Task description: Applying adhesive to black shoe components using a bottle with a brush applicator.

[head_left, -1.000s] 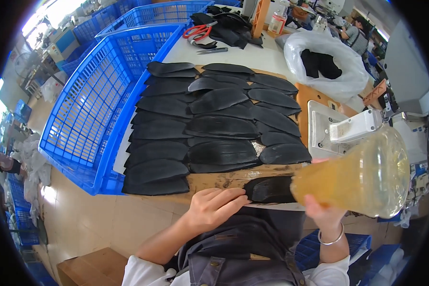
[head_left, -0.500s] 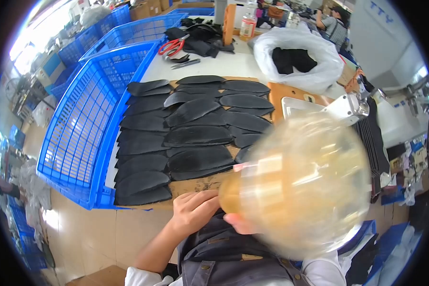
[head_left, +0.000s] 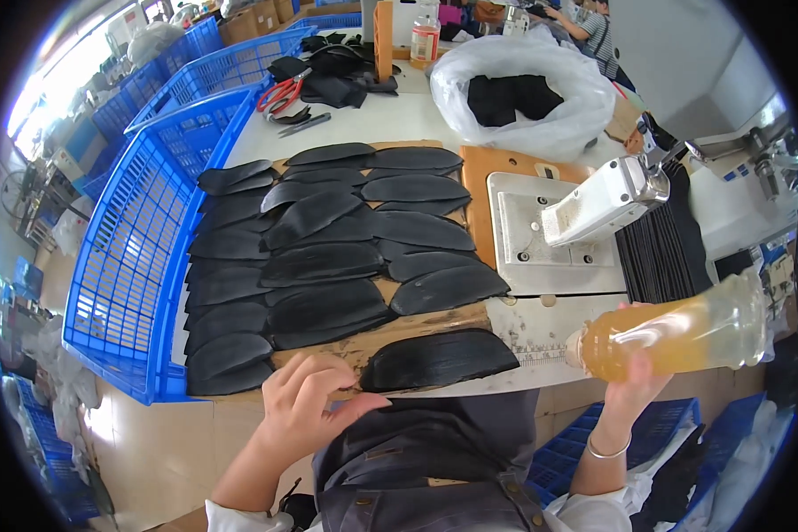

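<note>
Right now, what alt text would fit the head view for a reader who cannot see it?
The right hand holds a clear bottle of amber liquid on its side, while the left hand rests beside a black curved piece at the table edge. More black pieces lie in rows beside a blue crate.

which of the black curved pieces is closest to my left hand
The black piece at the table's near edge, lying alone beside your left hand, apart from the overlapping rows.

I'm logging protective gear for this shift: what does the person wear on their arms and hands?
Both hands are bare, no gloves. The left hand has nothing on it. The right hand has a thin silver bangle at the wrist. White sleeves show near the picture's lower edge.
</note>
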`<state>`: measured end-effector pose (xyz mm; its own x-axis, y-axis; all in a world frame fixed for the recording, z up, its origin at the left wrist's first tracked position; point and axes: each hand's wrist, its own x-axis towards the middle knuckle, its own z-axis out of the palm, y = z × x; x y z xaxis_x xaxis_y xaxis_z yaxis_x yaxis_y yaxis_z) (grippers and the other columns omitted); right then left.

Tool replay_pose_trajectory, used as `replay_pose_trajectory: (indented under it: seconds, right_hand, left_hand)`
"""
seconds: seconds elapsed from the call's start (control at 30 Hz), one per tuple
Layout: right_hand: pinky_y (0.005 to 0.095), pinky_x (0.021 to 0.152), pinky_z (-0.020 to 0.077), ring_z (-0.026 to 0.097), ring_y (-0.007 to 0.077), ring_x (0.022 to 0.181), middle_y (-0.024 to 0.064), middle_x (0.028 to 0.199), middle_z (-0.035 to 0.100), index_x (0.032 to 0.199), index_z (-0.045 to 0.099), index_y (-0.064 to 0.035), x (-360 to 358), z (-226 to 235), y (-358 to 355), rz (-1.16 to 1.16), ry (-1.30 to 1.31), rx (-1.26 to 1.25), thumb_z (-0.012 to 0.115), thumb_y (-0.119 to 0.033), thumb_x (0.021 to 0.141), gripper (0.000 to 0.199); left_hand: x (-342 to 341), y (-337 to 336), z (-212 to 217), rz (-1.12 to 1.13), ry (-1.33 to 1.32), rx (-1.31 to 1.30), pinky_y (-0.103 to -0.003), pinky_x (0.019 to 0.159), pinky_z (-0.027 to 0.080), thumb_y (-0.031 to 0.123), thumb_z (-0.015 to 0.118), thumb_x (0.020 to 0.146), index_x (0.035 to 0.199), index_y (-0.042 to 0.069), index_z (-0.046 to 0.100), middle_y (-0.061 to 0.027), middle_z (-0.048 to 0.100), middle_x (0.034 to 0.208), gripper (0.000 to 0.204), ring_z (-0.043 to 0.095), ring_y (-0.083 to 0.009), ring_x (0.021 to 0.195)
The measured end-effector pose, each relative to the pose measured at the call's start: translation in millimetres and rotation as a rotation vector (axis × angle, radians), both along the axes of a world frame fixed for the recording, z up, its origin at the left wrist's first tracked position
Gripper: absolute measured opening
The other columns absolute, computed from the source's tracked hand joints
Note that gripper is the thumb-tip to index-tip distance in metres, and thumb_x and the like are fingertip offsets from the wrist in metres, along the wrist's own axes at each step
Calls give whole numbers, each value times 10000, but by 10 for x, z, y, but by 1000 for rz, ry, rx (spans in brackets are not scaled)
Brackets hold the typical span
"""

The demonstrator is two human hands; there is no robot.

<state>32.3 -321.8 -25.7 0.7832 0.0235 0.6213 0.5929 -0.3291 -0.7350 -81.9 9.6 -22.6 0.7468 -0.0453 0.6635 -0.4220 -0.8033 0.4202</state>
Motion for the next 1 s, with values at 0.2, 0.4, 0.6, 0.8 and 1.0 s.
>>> replay_pose_trajectory:
  seconds: [0.2, 0.4, 0.6, 0.8, 1.0]
  right_hand:
    - [446, 906, 465, 551, 293, 1035, 131, 1150, 495, 1342, 354, -76, -82, -169, 175, 400, 290, 857, 452, -549, 883, 667]
    - [458, 872, 485, 557, 292, 1029, 127, 1132, 502, 1347, 340, -80, -118, -279, 228, 481, 400, 879, 450, -565, 878, 683]
    - [465, 824, 508, 578, 295, 993, 118, 1080, 518, 1322, 357, -81, -91, -274, 229, 535, 493, 983, 495, -566, 859, 685]
    - [454, 801, 519, 593, 295, 961, 115, 1067, 530, 1305, 368, -81, -132, -302, 274, 513, 552, 996, 530, -580, 837, 703]
    - [493, 826, 518, 592, 294, 954, 113, 1027, 523, 1297, 380, -72, -164, -252, 313, 671, 595, 1118, 531, -592, 831, 714]
  left_hand:
    - [404, -548, 429, -196, 343, 223, -401, 910, 393, 310, 771, 664, 1149, 41, 549, -153, 461, 1269, 597, 459, -319, 1158]
    - [603, -773, 309, -188, 409, 215, -468, 986, 338, 258, 764, 708, 1032, 75, 593, -128, 418, 1359, 409, 367, -345, 1285]
    - [636, -815, 367, -219, 380, 238, -450, 970, 349, 220, 762, 671, 905, 64, 575, -143, 456, 1301, 337, 397, -335, 1249]
    - [630, -788, 322, -154, 364, 177, -451, 962, 358, 178, 752, 695, 872, 59, 579, -138, 478, 1278, 274, 429, -341, 1217]
    - [637, -791, 287, -206, 371, 67, -449, 965, 363, 77, 738, 706, 760, 56, 605, -122, 515, 1271, 145, 435, -343, 1233]
